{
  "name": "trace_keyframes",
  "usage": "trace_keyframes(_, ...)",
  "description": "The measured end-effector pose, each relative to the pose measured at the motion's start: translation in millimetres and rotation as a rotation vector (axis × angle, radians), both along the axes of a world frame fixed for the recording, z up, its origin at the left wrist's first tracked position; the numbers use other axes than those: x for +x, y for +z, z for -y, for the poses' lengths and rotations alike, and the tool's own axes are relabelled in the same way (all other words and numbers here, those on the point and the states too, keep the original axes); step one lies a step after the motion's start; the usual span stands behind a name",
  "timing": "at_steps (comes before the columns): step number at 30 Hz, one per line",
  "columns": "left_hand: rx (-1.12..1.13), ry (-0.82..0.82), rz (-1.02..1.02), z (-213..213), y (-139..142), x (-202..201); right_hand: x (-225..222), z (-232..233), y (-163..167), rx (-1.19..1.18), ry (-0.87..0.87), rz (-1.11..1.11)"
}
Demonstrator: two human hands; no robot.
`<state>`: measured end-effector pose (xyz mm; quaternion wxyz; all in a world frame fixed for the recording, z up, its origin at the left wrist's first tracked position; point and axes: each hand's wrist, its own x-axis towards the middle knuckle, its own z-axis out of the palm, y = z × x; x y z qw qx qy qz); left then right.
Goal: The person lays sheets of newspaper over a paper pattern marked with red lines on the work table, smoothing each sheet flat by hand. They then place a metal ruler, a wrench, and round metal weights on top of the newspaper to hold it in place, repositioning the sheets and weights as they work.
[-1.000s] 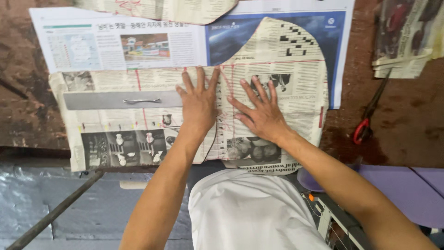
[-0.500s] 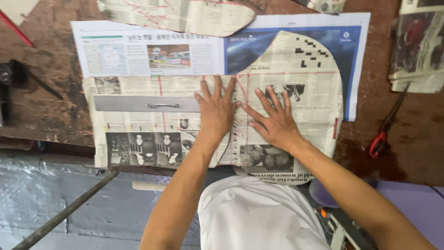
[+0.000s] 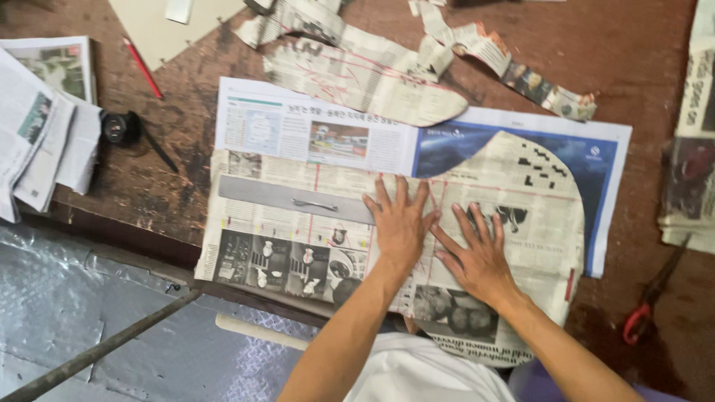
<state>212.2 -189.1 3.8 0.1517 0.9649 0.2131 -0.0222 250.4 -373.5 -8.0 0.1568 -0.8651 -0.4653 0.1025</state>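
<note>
My left hand (image 3: 398, 227) and my right hand (image 3: 479, 257) lie flat, fingers spread, side by side on a cut newspaper sheet (image 3: 514, 193) with a rounded right edge. That sheet rests on a wider newspaper spread (image 3: 313, 138) with a blue page at its right. A flat grey metal bar with a small handle (image 3: 294, 199) lies across the paper just left of my left hand. Neither hand holds anything.
Newspaper offcuts (image 3: 372, 71) lie at the back of the brown wooden table (image 3: 633, 67). A red pencil (image 3: 143, 68), a black tape measure (image 3: 119, 128) and newspaper stacks (image 3: 41, 119) sit at left. Red-handled scissors (image 3: 652, 298) lie at right, by more papers (image 3: 689, 186).
The view has shifted so the papers and my hands sit further right and lower in the frame, showing more of the table's left side. My hands stay flat on the sheet.
</note>
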Motion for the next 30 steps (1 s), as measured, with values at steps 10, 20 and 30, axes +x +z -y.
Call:
trace_keyframes(10,-0.049,0.024,0.033,-32,5,-7,24,-46,38,-0.021,-0.022,-0.106)
trace_keyframes(20,-0.016,0.149,0.32,-80,-23,-17,114,-361,107,0.237,0.104,-0.133)
trace_keyframes(30,-0.055,0.139,0.26,-159,-35,-19,136,-741,24,0.098,0.586,0.434)
